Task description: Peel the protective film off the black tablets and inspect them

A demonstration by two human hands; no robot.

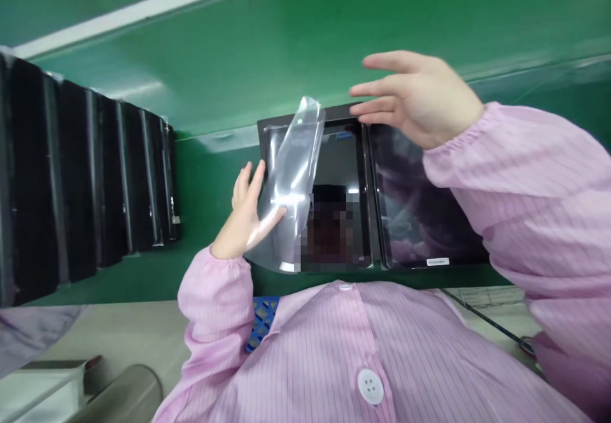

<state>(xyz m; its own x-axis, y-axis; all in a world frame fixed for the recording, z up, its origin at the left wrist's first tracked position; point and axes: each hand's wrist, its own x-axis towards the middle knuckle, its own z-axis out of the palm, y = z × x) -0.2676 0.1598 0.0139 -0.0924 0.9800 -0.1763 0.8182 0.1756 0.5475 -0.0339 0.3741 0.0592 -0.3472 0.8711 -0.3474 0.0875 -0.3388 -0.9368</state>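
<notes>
In front of me a dark flat screen panel (338, 159) lies in a black tray (281, 119). A clear plastic film (298, 162) curls up over the panel's left part. My left hand (248, 213) is at the film's left edge, fingers spread and thumb against the film; no firm grip shows. Its thumb overlaps the film, and I cannot tell which is on top. My right hand (410, 95) hovers above the tray's far edge, fingers stretched out and holding nothing. Beneath my right forearm lies a second dark panel (405, 207), partly hidden, with a white label (438, 261).
Several black trays or panels (76, 175) stand in a row on the green work surface (214, 187) at left. A pale rail (157, 6) crosses the far side. Below the near edge are a blue lattice piece (263, 321) and a white container (42, 391).
</notes>
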